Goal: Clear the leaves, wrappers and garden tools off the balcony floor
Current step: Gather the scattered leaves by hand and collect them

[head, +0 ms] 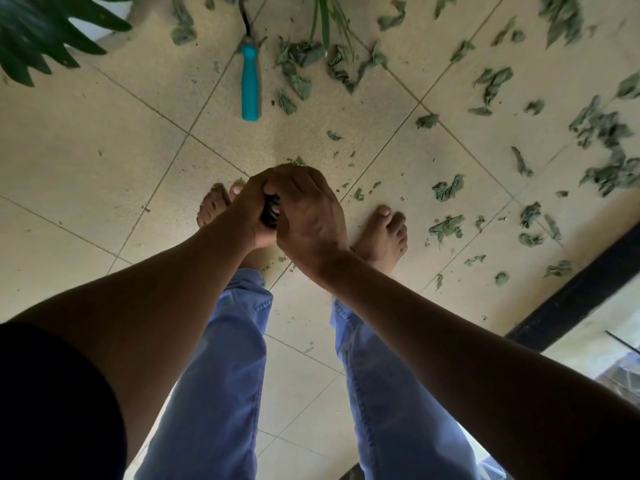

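Leaves point(272, 211) sitting bunched between left hand point(251, 211) and right hand point(306, 216), both curling round the wad; more littering the floor point(104, 161). Likely feather-light, crumbly (scooping beats pinching). Trowel point(250, 81) lying ahead, probably stiff, best taken by its teal handle.

Floor point(104, 161): matt, speckled beige tiles with a grainy finish. Tool handle point(250, 81): smooth teal plastic. Leaves point(446, 190): dry, crumpled, dull green. Trousers point(221, 375): soft blue cloth.
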`<state>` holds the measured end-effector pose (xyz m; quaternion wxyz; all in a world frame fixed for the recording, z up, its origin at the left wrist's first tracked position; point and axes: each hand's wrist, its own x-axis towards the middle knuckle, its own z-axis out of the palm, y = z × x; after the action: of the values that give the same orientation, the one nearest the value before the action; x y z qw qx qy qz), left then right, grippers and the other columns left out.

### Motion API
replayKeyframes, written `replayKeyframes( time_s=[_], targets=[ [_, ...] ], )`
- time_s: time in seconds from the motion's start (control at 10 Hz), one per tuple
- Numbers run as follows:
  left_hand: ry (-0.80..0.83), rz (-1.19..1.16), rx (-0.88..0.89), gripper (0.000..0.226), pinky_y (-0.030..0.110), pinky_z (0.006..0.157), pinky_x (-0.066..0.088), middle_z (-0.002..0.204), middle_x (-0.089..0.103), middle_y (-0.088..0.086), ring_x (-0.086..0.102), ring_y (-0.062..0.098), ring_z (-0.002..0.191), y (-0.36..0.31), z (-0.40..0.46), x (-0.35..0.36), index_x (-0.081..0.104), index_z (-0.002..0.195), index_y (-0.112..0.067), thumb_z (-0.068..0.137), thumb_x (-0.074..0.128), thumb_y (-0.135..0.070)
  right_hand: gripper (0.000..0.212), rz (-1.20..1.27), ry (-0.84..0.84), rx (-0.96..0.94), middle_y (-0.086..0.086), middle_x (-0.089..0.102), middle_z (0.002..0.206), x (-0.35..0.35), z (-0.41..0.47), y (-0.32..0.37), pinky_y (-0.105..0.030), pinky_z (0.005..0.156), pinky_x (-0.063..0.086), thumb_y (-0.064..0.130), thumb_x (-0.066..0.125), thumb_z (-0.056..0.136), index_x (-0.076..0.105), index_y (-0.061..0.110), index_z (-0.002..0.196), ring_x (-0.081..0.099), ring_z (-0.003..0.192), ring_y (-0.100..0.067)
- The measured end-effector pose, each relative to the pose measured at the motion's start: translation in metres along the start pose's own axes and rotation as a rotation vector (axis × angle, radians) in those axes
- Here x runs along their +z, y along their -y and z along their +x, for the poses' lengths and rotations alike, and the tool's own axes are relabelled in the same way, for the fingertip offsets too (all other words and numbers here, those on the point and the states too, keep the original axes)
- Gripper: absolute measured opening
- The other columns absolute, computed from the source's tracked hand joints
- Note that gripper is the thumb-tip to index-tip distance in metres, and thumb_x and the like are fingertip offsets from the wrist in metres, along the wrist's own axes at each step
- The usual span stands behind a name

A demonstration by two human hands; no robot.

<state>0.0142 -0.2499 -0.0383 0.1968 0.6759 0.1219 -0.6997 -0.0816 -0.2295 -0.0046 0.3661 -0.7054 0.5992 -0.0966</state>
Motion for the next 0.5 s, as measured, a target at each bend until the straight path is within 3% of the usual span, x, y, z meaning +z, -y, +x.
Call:
replayKeyframes(
  time_s=[0.1,0.2,0.3,0.4,0.5],
  targets=[
    [0.041,-0.183,-0.03,0.026,0.011,0.042,0.044,0.052,0.065,-0.008,0.062,0.004,0.043,0.006,0.023,-0.013,0.057,0.079,-0.021,0.102,0.048,-0.023,0.035,0.018,-0.018,-0.045,-0.01,0.063,0.128,0.0,0.004,-0.004,-0.04,0.095,0.049,0.005,0.055,0.083,0.071,0.009,0.114,0.055,0.12,-0.028],
    [0.201,-0.277,-0.129,0.022,0.007,0.053,0.021,0.064,0.056,-0.008,0.048,0.003,0.049,0.002,0.024,-0.023,0.064,0.07,-0.019,0.086,0.058,-0.033,0.036,0.073,-0.125,0.099,-0.009,0.062,0.127,-0.002,0.016,-0.016,-0.035,0.102,0.044,0.007,0.057,0.088,0.066,0.008,0.123,0.053,0.124,-0.024],
    [0.327,-0.281,-0.237,0.026,0.01,0.034,0.022,0.055,0.048,-0.007,0.038,0.002,0.042,0.001,0.03,-0.031,0.058,0.064,-0.018,0.085,0.055,-0.034,0.036,0.238,0.051,0.439,-0.004,0.067,0.128,-0.004,0.041,-0.032,-0.03,0.098,0.043,0.022,0.059,0.099,0.061,0.016,0.134,0.055,0.123,-0.018],
    [0.395,-0.242,-0.29,0.027,0.01,0.032,0.023,0.055,0.046,-0.007,0.037,0.001,0.043,0.003,0.031,-0.034,0.055,0.06,-0.018,0.083,0.055,-0.034,0.029,0.375,0.267,0.631,0.0,0.073,0.117,-0.005,0.057,-0.042,-0.037,0.097,0.055,0.025,0.065,0.095,0.07,0.023,0.123,0.067,0.109,-0.016],
    [0.395,-0.246,-0.312,0.021,0.01,0.034,0.022,0.058,0.046,-0.006,0.038,0.002,0.043,0.006,0.034,-0.038,0.052,0.067,-0.019,0.082,0.056,-0.033,0.018,0.383,0.205,0.575,0.005,0.077,0.094,-0.007,0.057,-0.039,-0.038,0.089,0.059,0.009,0.067,0.089,0.079,0.019,0.098,0.071,0.091,-0.01]
  ],
)
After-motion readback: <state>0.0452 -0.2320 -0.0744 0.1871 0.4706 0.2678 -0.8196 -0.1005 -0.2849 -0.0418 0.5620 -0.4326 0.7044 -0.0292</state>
